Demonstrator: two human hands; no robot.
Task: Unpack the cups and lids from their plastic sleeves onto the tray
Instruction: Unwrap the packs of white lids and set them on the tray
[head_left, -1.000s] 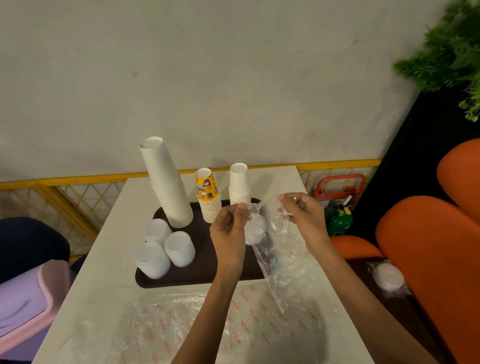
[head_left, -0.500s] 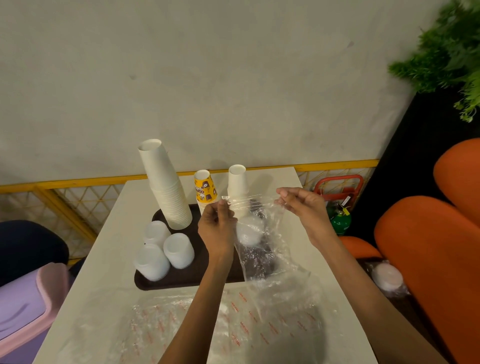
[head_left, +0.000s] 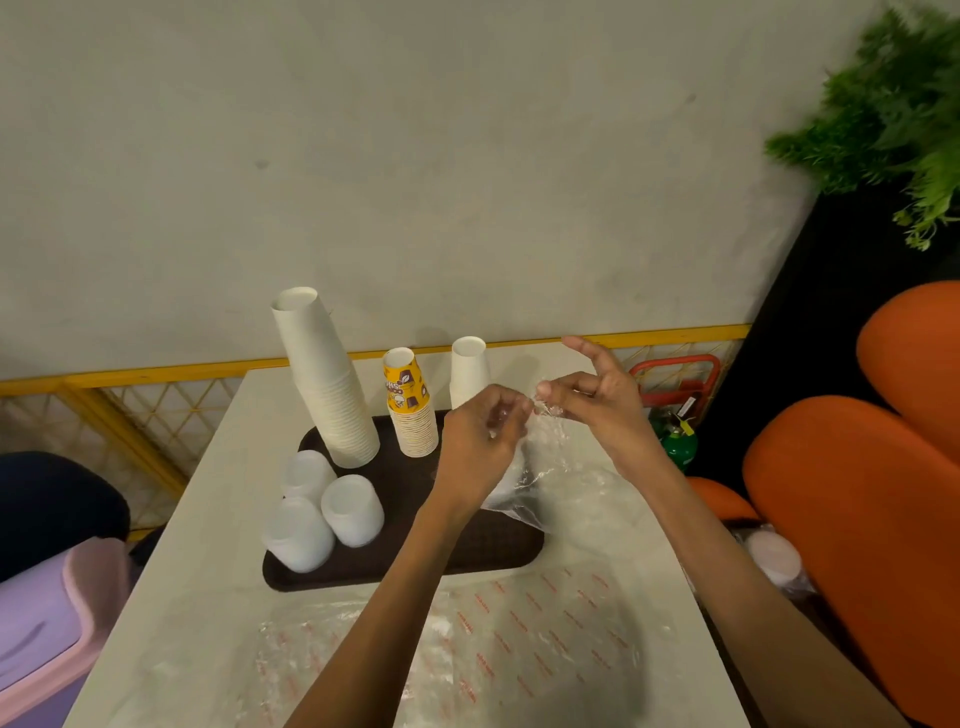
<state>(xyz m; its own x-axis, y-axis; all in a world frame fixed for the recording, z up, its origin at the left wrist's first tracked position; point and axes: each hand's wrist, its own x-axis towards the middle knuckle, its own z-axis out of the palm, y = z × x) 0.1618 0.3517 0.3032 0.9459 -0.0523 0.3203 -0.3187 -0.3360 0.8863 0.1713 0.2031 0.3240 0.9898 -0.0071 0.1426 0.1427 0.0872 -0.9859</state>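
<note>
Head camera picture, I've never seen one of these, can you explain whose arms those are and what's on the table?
There is no machine here. A person wears a camera on the head, so you look forward and down along their own arms. The left grip and right grip, both bare hands, pinch the top of a clear plastic sleeve held over a dark brown tray. On the tray stand a tall white cup stack, a yellow printed cup stack and a short white cup stack, plus three squat white stacks, probably lids, at its left end. The tray sits on a pale table, with empty printed plastic wrap lying nearer the person.
</note>
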